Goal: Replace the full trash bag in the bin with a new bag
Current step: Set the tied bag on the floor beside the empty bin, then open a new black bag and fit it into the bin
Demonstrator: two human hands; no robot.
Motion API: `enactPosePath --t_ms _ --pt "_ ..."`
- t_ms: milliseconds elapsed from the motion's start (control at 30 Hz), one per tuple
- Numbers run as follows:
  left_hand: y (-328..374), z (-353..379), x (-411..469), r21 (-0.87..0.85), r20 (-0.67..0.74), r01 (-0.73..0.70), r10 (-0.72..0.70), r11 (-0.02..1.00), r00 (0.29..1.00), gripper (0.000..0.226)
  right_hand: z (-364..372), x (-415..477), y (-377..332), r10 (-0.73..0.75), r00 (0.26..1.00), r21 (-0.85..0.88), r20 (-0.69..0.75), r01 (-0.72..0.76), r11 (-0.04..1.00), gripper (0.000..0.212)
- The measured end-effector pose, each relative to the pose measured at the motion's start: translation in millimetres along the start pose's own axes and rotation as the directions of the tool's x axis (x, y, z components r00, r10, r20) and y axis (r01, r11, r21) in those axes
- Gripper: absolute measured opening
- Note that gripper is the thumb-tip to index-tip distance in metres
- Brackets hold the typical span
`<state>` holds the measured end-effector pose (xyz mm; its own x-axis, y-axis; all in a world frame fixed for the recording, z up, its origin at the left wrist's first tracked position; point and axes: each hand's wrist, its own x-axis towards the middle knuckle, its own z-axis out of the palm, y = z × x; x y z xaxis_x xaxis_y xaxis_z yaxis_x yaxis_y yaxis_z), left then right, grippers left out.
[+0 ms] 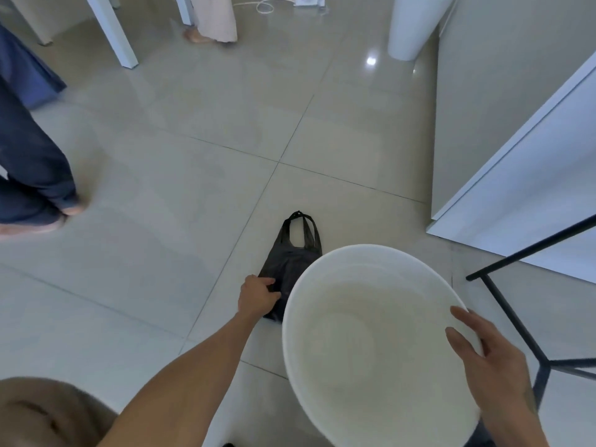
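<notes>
A white round bin (325,333) stands on the floor at the lower right, with no bag inside it. Flat on the tiles just left of its rim lies a black plastic bag (290,256), its two handle loops pointing away from me. My left hand (256,296) reaches down and pinches the bag's near edge. My right hand (490,359) rests on the bin's right rim with straight fingers laid over the edge.
Another white bin (412,27) stands at the far right. A black metal frame (516,317) is close on the right, beside a white cabinet (532,195). A person in jeans (29,162) stands at the left; a second person's foot (200,35) and white table legs (113,30) are at the back.
</notes>
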<state>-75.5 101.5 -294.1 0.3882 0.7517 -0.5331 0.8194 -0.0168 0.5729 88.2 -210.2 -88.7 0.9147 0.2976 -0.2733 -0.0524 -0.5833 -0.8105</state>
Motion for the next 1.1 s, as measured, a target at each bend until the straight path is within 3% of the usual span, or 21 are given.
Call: enactPosePath --t_ms 167,367,500,667,767,933,1100 --pt "4 14 -3 0.11 -0.07 -0.025 0.033 0.994 0.997 0.039 0 0 -2 -0.011 1.0 -0.026 0.005 0.012 1.0 0.041" --pt "-4 -2 -9 0.151 -0.004 0.012 -0.012 0.988 1.0 0.046 -1 -3 4 -0.019 0.998 -0.056 0.063 0.023 0.998 0.052" --pt "-2 -33 -26 0.091 0.064 0.07 -0.076 0.993 0.995 0.036 -4 -10 8 -0.059 0.991 -0.071 0.123 0.068 0.995 0.063" --pt "15 -86 -65 0.022 -0.061 0.092 -0.09 0.996 0.994 0.022 -4 -18 11 -0.085 0.973 -0.139 0.212 0.117 0.983 0.076" --pt "35 -129 -103 -0.003 -0.185 0.015 -0.016 1.0 0.983 0.023 -4 -32 9 -0.097 0.964 -0.179 0.248 0.144 0.973 0.081" --pt "78 -187 -160 -0.063 -0.369 -0.199 0.162 0.978 0.915 0.047 6 -51 6 -0.121 0.949 -0.209 0.29 0.187 0.96 0.081" --pt "114 -222 -212 -0.132 -0.409 -0.401 0.319 0.906 0.855 0.058 11 -59 3 -0.154 0.919 -0.236 0.363 0.25 0.939 0.07"
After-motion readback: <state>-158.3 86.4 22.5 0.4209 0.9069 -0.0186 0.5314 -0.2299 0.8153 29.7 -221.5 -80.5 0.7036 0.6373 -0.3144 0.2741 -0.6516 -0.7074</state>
